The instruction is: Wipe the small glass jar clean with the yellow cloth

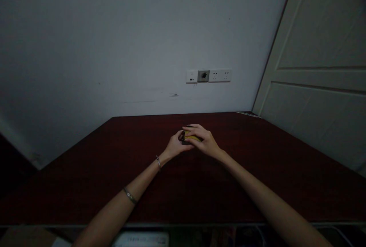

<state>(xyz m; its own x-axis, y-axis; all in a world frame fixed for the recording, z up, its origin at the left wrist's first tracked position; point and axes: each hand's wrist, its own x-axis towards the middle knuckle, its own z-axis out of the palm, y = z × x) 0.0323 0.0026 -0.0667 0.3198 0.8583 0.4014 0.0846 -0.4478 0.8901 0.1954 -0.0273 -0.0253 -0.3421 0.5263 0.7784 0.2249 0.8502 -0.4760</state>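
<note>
A small yellow and dark object (193,137) is held between my two hands, above the far middle part of the dark red table (160,186). My left hand (175,146) is closed around its left and lower side. From above and the right, the fingers of my right hand (206,140) wrap over it. Most of the object is covered by the fingers, and the dim light hides its kind. Whether it touches the table top I cannot tell. Two bracelets (130,195) circle my left wrist and forearm.
Behind the table rises a pale wall (128,48) with a row of sockets (219,75). A panelled door (320,71) stands along the right side. Below the near table edge, a white box-like thing (141,239) and other dim items show.
</note>
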